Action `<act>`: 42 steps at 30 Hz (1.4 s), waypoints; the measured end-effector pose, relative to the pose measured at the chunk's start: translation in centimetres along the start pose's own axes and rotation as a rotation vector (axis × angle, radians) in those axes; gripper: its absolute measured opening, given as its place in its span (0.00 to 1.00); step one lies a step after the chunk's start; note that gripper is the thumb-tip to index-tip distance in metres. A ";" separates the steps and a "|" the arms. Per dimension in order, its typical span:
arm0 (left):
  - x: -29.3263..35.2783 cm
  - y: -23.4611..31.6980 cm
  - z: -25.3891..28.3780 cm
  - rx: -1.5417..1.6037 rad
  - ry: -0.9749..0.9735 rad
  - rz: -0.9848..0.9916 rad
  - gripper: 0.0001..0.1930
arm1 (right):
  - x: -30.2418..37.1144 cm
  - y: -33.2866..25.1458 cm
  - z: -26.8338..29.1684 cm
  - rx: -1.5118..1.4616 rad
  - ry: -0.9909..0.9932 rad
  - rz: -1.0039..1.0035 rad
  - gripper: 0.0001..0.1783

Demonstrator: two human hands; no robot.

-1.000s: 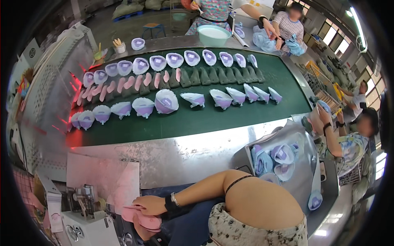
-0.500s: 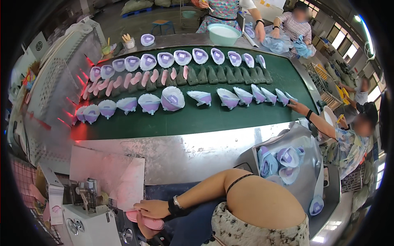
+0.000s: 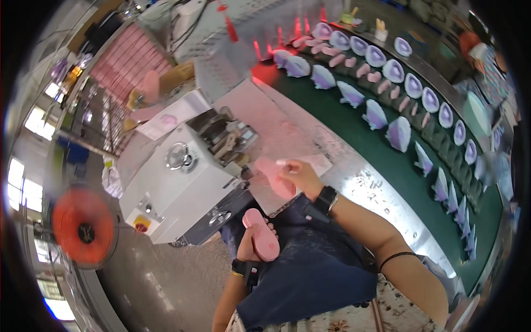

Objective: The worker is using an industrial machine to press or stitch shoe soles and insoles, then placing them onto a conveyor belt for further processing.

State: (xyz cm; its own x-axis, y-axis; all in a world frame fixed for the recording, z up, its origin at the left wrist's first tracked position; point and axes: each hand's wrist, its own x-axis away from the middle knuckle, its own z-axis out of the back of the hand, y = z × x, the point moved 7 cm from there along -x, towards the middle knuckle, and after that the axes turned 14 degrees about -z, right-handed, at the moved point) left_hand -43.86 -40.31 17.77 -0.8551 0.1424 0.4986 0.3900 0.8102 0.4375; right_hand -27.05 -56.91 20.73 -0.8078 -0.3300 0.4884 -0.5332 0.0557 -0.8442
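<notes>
My left hand [image 3: 251,242] is closed around a small stack of pink insoles [image 3: 267,247] over my dark apron [image 3: 321,282]. Farther up, my right hand [image 3: 303,178] pinches a single pink insole [image 3: 281,184] by its side. That insole's narrower end is beside the metal roller end of a white machine [image 3: 182,182], above a pale board with pink stains [image 3: 264,195]. I cannot tell whether it touches the rollers.
A green conveyor belt [image 3: 354,124] carries rows of purple-white shoe uppers [image 3: 398,134], dark lasts [image 3: 442,141] and pink insoles [image 3: 363,70]. Its metal edge [image 3: 359,172] runs along my right. A red fan [image 3: 84,227] stands at the left, and a cardboard box [image 3: 177,76] sits behind the machine.
The view has swung left toward the machine. My hands, together on the pink insoles before, are now apart: the right has one insole up by the machine, the left keeps the stack.
</notes>
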 end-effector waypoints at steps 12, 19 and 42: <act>2.2 0.6 1.6 -0.105 0.026 -0.070 0.26 | -11.3 -5.8 0.3 0.430 0.348 0.307 0.20; 2.2 0.7 3.4 -0.134 0.057 -0.002 0.27 | -9.3 -10.0 -0.8 1.054 0.712 0.570 0.14; -2.9 -3.3 0.6 -0.395 0.070 0.015 0.18 | 19.4 -3.8 53.3 0.568 1.730 0.049 0.11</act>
State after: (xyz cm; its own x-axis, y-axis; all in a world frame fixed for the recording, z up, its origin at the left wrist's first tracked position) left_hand -42.86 -43.07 14.44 -0.8281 0.1024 0.5512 0.5155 0.5252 0.6770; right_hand -27.29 -113.71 21.65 -0.3375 0.9209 -0.1949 -0.6617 -0.3794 -0.6467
